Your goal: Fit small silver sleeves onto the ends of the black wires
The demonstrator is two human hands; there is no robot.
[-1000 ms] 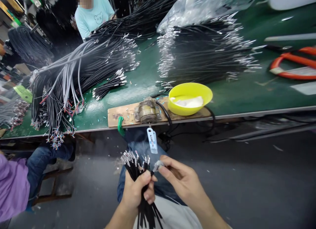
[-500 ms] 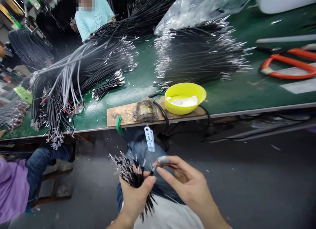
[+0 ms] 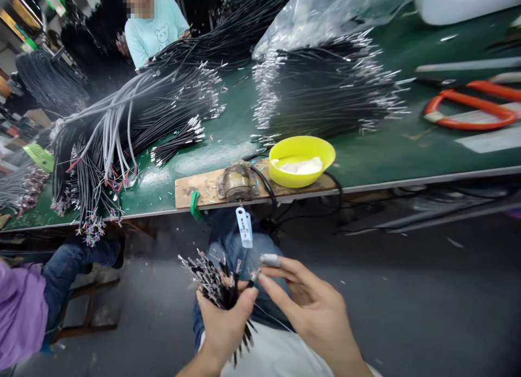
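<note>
My left hand (image 3: 226,317) is closed around a bundle of short black cables (image 3: 215,287). Their stripped, silvery wire ends point up and to the left, and the lower ends hang below my fist. One cable end stands apart at my left thumb tip. Beside it my right hand (image 3: 311,301) has thumb and fingers slightly apart, with grey tape (image 3: 270,260) around one fingertip. The right thumb tip is close to that cable's bare strands; whether they touch is hard to see. Above the hands, a light-blue clip (image 3: 245,228) hangs from a small motor (image 3: 238,181) on a wooden board (image 3: 187,191).
A yellow bowl (image 3: 301,176) with white material stands on the board. On the green table (image 3: 386,154) lie stacked black cables (image 3: 321,95), grey cables (image 3: 109,111) and orange-handled scissors (image 3: 468,108). One person (image 3: 157,32) sits across; another's purple sleeve (image 3: 20,306) is at left.
My right fingers have parted from the thumb and drawn slightly right, off the wire strands. The left hand keeps its hold on the bundle. The view has shifted slightly.
</note>
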